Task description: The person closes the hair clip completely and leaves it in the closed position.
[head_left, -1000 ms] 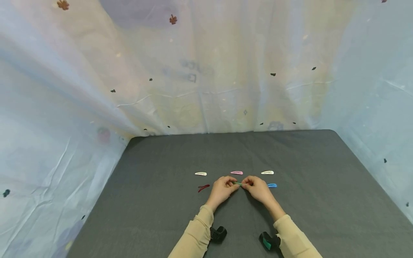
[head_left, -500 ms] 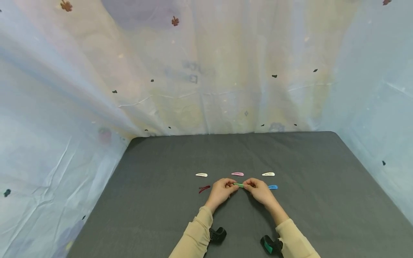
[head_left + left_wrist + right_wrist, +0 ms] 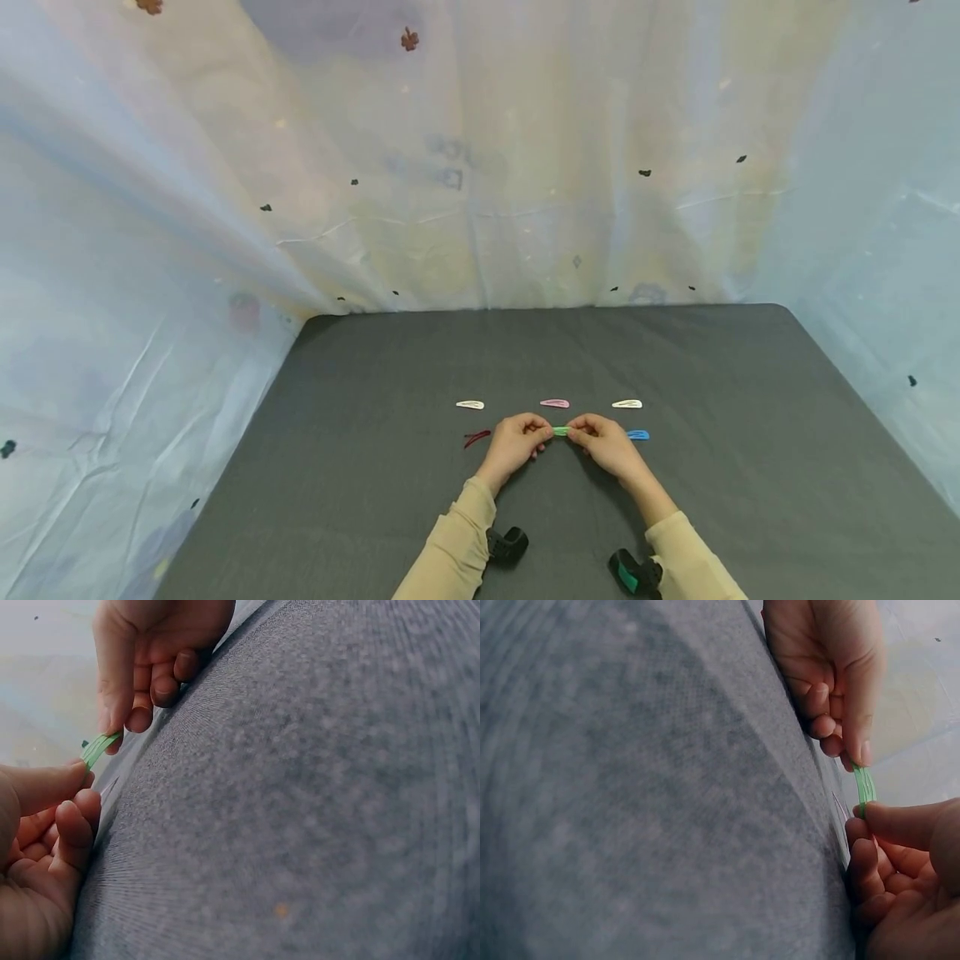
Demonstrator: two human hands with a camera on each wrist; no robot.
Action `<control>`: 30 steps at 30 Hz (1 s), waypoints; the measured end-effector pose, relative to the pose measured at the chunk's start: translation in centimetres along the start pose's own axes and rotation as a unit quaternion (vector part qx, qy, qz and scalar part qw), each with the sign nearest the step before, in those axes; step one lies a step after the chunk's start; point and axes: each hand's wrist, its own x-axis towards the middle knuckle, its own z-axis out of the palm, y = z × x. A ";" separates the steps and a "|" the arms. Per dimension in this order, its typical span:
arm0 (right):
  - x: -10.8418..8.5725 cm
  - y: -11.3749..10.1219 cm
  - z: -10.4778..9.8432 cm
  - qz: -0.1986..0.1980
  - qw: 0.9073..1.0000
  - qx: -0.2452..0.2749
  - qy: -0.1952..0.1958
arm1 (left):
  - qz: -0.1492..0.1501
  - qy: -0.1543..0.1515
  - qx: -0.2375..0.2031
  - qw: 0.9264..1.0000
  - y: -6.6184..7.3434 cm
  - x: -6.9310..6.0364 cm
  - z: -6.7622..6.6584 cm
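Note:
A green snap hair clip [image 3: 560, 432] is stretched between both hands, just above the dark table. My left hand [image 3: 514, 448] pinches one end of it between thumb and forefinger, and my right hand [image 3: 606, 447] pinches the other end the same way. Both wrist views show the clip's green strips [image 3: 100, 749] slightly bowed between the fingertips. A blue hair clip [image 3: 638, 435] lies beside the right hand, partly covered by it. To the left of the left hand lies a dark red hair clip [image 3: 477, 437], its two arms spread apart.
Behind the hands lie a cream hair clip [image 3: 470, 405], a pink hair clip [image 3: 555, 403] and another cream clip [image 3: 627, 404] in a row. Grey cloth covers the table [image 3: 375, 467]. A pale patterned curtain [image 3: 480, 167] hangs along the back and sides.
The green clip has turned so that more of its broad face shows between the fingertips. Both hands stay nearly in place, and the other clips lie as before.

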 end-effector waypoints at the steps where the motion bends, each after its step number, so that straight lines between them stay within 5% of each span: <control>1: 0.0 0.0 0.0 -0.002 1.000 -0.001 -0.002 | -0.001 0.000 -0.002 1.000 0.0 0.0 0.0; 8: -0.2 -0.1 0.0 0.002 1.000 0.002 -0.009 | -0.010 0.003 -0.006 1.000 0.3 -0.1 -0.1; 17: 0.0 0.1 0.0 -0.004 1.000 0.015 -0.011 | 0.021 0.029 0.038 0.999 0.6 -0.4 0.0; 30: -0.1 0.0 -0.2 0.001 0.998 0.065 -0.021 | 0.029 -0.008 -0.026 0.999 0.2 -0.1 -0.2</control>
